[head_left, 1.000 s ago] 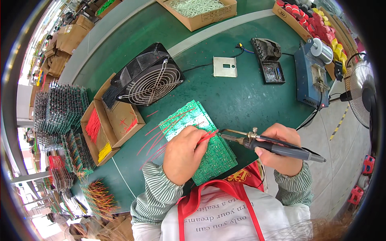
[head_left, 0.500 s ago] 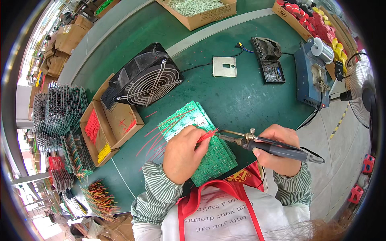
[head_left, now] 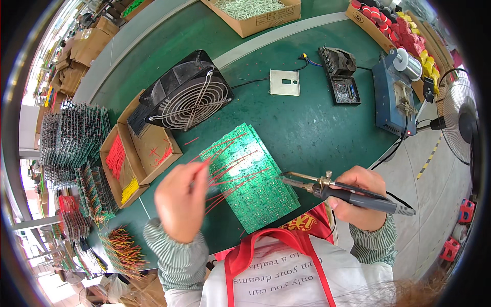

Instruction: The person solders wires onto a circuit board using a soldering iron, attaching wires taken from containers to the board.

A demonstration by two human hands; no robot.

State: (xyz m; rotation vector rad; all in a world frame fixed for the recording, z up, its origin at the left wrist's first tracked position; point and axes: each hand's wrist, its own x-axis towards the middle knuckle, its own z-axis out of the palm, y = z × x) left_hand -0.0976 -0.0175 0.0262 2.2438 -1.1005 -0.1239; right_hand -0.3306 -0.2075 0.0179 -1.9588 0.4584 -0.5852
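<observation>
My right hand (head_left: pixel 360 197) is wrapped around a grey-black soldering iron (head_left: pixel 353 198) with a thin metal feed tube along it. The iron's tip is just past the right edge of a stacked green circuit board panel (head_left: pixel 255 199). Several red wires (head_left: pixel 232 180) lie across the panel, their loose ends over its left side. Off the panel's left edge, my left hand (head_left: pixel 180 202) is raised and blurred, thumb and fingers pinched together. Red wire shows at its fingertips; how many strands it holds is hidden.
A black fan (head_left: pixel 189 97) stands behind a cardboard box (head_left: pixel 153 169) of red and yellow wires. At right are a blue solder feeder (head_left: pixel 394 97) with a spool and a black tray (head_left: pixel 343 91). Stacked circuit boards (head_left: pixel 76 143) line the left, and a metal plate (head_left: pixel 284 83) lies beyond the panel.
My left hand has moved left, off the panel, uncovering red wires lying on it. My right hand and the soldering iron have shifted slightly right and down.
</observation>
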